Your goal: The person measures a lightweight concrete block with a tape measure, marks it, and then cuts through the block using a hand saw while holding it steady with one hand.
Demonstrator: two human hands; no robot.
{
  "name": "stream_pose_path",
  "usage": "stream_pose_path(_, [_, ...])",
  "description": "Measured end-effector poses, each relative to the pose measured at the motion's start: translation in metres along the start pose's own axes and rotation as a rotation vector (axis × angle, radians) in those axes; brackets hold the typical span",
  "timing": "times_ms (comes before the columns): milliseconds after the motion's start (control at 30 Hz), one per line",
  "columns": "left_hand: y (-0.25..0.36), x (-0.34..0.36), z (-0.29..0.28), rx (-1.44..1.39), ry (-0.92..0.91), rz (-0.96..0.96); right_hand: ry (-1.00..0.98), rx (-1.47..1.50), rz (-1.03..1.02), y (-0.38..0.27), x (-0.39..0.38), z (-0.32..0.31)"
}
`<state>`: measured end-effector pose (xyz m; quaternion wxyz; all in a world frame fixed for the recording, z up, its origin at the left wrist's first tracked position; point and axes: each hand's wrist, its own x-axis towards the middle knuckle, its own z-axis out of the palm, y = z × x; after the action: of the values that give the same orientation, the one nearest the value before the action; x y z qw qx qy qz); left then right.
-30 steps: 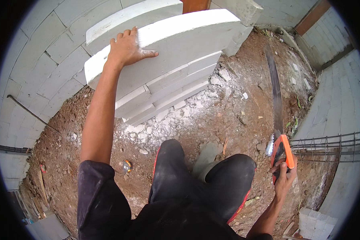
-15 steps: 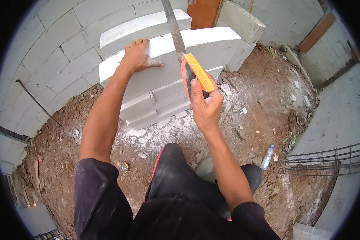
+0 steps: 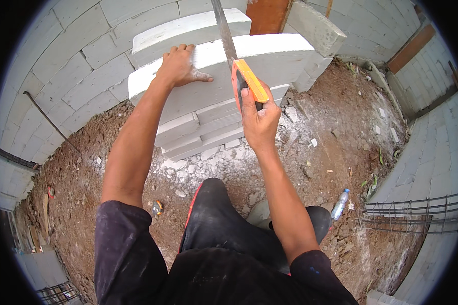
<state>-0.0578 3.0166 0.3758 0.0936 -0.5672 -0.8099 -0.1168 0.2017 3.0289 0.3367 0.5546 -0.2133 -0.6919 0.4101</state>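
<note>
Saw (image 3: 247,73) and right hand (image 3: 259,119) have swung in from the dirt right of the block (image 3: 213,94), where they were a second ago, and the blade (image 3: 225,33) now lies across the block's top; over the last half second they have barely shifted. My left hand (image 3: 180,67) has stayed on the block throughout.

From the head view, the only one I have, the block stands on its long edge in front of me, on top of the stack (image 3: 224,113), with rubble (image 3: 208,157) below on its near side and a second block (image 3: 193,31) behind it. To do this well, I judge I should press the block down firmly so it cannot rock, line the saw up square to its top, and begin with light, short strokes. The teeth show on the edge toward my left hand, so I'd keep that thumb well clear. Whether the blade is touching the block or just above it, I cannot tell.

My left hand is spread, not clenched: fingers over the block's top left of the blade, thumb stretched along the near edge. My right hand is wrapped around the saw's handle, thumb along its side, near the block's front face.
</note>
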Motion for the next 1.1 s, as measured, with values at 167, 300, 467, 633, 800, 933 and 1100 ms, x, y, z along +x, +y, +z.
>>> stream_pose_path(167, [-0.001,0.0,0.002,-0.009,-0.011,-0.009,-0.007,0.003,0.033,0.001,0.004,0.005])
stream_pose_path(300, [-0.004,-0.001,0.009,-0.004,0.086,0.038,0.014,0.018,0.019,-0.002,0.006,0.008])
stream_pose_path(467, [-0.002,-0.003,0.009,-0.003,0.09,0.03,0.019,-0.027,-0.078,0.0,0.01,0.011])
stream_pose_path(633, [-0.007,-0.003,0.007,0.009,0.082,0.021,-0.074,-0.056,0.046,-0.013,0.012,0.01])
stream_pose_path(800, [-0.002,-0.001,0.011,0.011,0.092,0.032,-0.057,-0.083,0.085,-0.02,0.008,0.002])
stream_pose_path(933, [-0.005,0.003,0.011,0.025,0.053,0.023,-0.078,-0.168,0.263,-0.035,-0.045,-0.036])
stream_pose_path(1100, [-0.009,-0.001,0.008,0.017,0.056,0.008,-0.071,-0.175,0.519,-0.085,-0.166,-0.106])
